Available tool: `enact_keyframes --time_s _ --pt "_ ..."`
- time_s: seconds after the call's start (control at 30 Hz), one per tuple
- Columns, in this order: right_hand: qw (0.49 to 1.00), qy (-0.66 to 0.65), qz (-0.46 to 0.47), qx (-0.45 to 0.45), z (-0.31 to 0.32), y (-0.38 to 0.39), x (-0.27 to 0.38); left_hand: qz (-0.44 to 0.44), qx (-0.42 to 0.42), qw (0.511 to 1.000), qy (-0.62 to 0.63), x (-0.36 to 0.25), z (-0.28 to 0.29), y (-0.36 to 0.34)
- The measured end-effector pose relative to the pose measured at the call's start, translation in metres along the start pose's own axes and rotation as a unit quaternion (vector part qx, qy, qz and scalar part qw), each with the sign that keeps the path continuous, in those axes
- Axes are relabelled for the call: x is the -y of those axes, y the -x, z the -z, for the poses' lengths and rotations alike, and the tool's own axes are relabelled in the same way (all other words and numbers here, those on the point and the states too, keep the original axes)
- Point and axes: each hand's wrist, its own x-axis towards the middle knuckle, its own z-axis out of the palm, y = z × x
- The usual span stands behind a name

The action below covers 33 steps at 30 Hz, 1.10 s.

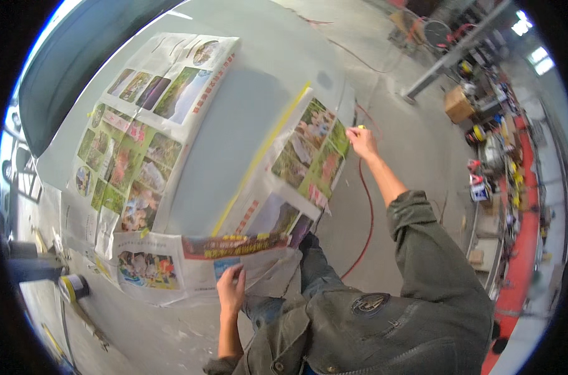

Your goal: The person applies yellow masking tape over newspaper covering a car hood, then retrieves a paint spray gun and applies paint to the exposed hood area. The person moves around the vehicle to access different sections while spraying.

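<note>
Several newspaper sheets cover a pale grey car body panel. One large sheet (pixel 124 156) lies on the left; a second sheet (pixel 309 150) covers the right, edged with a strip of yellow masking tape (pixel 259 159). A third sheet (pixel 171 269) hangs along the near edge. A bare grey strip of the panel (pixel 224 140) shows between the left and right sheets. My right hand (pixel 363 144) is closed in a pinch beside the right sheet's outer edge, with a small piece of yellow tape at its fingertips. Over the hanging sheet, my left hand (pixel 230 290) has its fingers curled together; what they hold is unclear.
A red hose (pixel 366 231) runs across the concrete floor to the right of the panel. Beyond it stand a grey metal post (pixel 456 53), a cardboard box (pixel 458 104) and cluttered shelving. A roll with a yellow and black label (pixel 75 287) is at lower left.
</note>
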Motion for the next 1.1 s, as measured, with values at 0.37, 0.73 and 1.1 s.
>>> enact_keyframes --time_s 0.37,0.73,1.1 --pt "0.992 0.0 0.114 0.045 -0.104 -0.252 0.034 0.353 -0.129 0.927 -0.02 -0.087 -0.106 0.08" --pt "0.973 -0.012 0.211 0.088 -0.111 -0.284 0.021 0.373 -0.143 0.917 0.012 -0.125 -0.161 0.049" --pt "0.933 0.057 0.332 0.128 -0.096 -0.274 0.032 0.388 -0.095 0.917 -0.014 -0.13 -0.153 0.039"
